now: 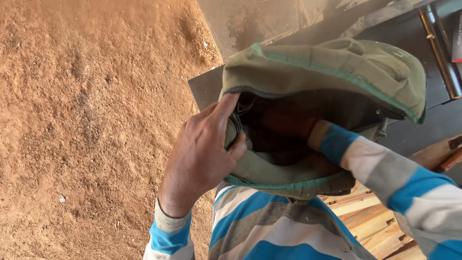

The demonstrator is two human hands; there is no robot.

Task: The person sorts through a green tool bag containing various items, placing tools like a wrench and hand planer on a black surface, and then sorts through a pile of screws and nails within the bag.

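Your left hand (202,154) has a closed grip on the near rim of an olive-green cloth bag (332,72), thumb hooked inside the zip edge, fingers outside. Your right hand is buried inside the bag, so its grip cannot be told; only the blue, grey and white striped sleeve (385,168) shows. The bag is faded, with teal piping. Its mouth gapes towards you, long axis running left to right. Its inside is dark, contents hidden. It sits over a dark counter (207,86), above pale wooden planks (365,216) and a sawdust-covered floor (86,120).
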